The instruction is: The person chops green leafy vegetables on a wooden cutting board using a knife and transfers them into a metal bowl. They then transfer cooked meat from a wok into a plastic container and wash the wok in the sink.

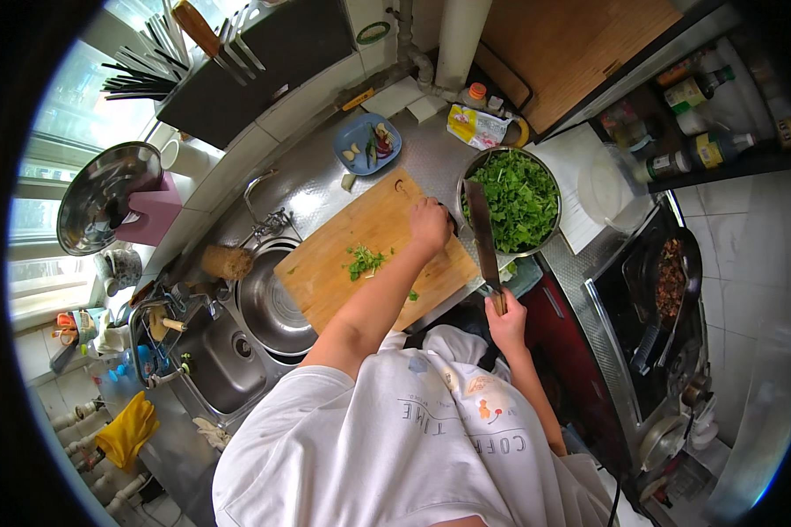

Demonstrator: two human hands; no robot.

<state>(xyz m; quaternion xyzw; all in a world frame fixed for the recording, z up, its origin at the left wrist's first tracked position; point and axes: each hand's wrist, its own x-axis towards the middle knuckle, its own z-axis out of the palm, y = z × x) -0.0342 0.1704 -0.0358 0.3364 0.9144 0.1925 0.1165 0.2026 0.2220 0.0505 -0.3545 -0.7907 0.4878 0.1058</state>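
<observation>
My left hand (430,227) is closed at the right edge of a wooden cutting board (329,260), around a dark curved part like a handle; the fingertips are hidden. Some chopped green leaves (364,261) lie on the board. In my right hand (506,319) is the wooden handle of a cleaver (482,227), its blade pointing away from me across the near-left rim of a steel pot (559,209). Chopped leafy greens (517,197) fill that pot. Beyond the board, a blue plate (349,166) holds garlic cloves and cut red and green pieces.
Left of the board are a sink (227,362) with a steel basin (273,306), a faucet (270,224) and a brown scrubber (227,262). A pan (692,260) of browned food sits on the stove at right. Behind the pot lies a yellow-and-white packet (478,126).
</observation>
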